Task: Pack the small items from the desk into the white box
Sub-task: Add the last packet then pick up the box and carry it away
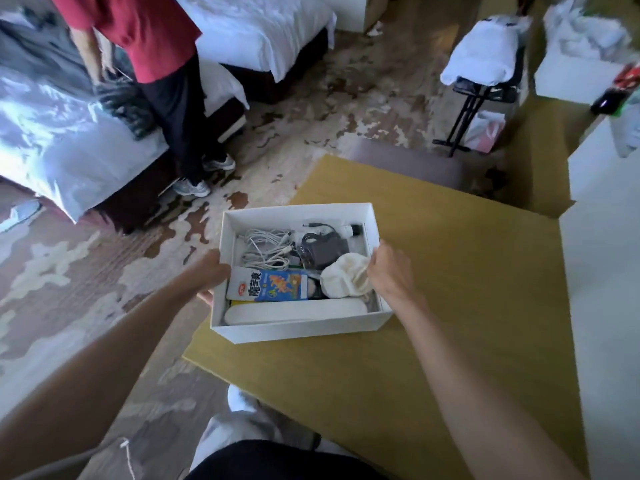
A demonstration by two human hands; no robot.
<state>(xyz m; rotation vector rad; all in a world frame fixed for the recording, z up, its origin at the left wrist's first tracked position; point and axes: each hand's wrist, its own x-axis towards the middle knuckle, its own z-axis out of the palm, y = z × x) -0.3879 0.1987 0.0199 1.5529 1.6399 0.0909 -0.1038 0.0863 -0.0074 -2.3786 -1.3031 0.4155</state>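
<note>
My left hand (213, 271) grips the left wall of the white box (298, 329), which sits at the desk's (450, 306) left edge. My right hand (389, 271) pinches a cream cloth bundle (343, 275) at the box's right wall; I should press it down level, bracing the box against sliding off.

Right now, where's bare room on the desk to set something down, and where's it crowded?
Free: the yellow desk right of the white box up to the white unit, and the near stretch between the box and the person. Crowded: the box interior, with cables, adapter, carton, cloth. Left hand and right hand flank it.
</note>
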